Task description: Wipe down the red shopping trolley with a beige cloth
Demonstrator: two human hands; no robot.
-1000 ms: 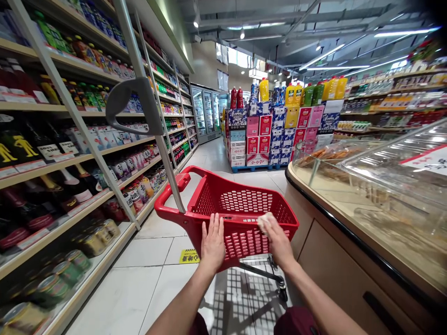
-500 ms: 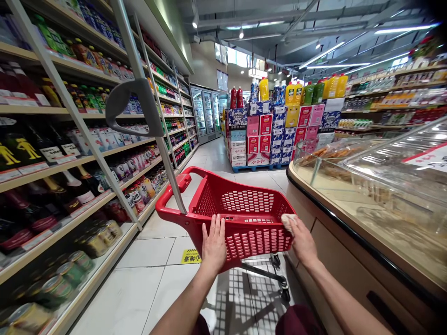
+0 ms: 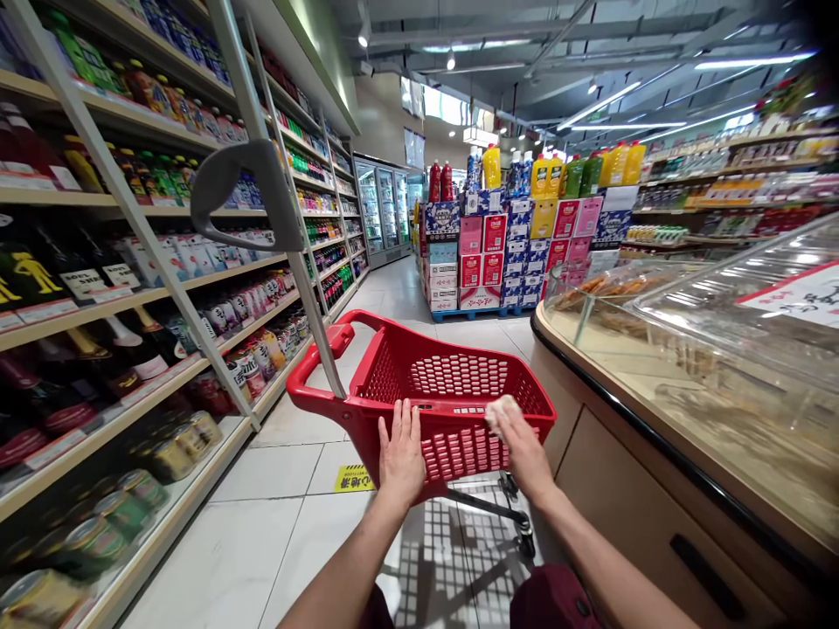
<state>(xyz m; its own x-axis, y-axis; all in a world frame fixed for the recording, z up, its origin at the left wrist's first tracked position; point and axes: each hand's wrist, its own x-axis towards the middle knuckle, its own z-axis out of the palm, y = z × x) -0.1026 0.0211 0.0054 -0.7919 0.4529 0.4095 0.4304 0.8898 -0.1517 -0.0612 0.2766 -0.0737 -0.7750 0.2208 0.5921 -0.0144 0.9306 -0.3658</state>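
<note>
Both of your hands are on the near wall of the red shopping basket [image 3: 452,384], which stands on its wheels on the white tile floor [image 3: 262,524] in a supermarket aisle, just below the middle of the view. Your left hand [image 3: 401,454] lies flat against the perforated wall, fingers straight and close together, pointing to 12 o'clock, with the fingertips at the rim. Your right hand [image 3: 521,445] is at 3 o'clock from the left one, near the right corner of the same wall. It presses a small whitish cloth [image 3: 499,408] on the rim; the fingers are closed over the cloth, but how exactly they grip it you cannot tell from this view.

The grey pull handle [image 3: 246,196] of the basket rises on its long bar toward 11 o'clock, and it stands in front of the shelves. The red carry handle [image 3: 315,367] is at the left end of the basket, at 9 o'clock from your left hand.

At 9 o'clock, the shelves [image 3: 131,297] carry bottles and cans in several rows. At 3 o'clock stands a counter with a clear cover [image 3: 721,332], and a wooden front below it. Under the cover some brown food is seen, too blurred to name. At 12 o'clock, far along the aisle, a stack of boxes [image 3: 511,253] stands on the floor with coloured drink bottles [image 3: 557,175] on top. A yellow floor sticker [image 3: 352,479] lies just beside the basket, at 7 o'clock from it.
</note>
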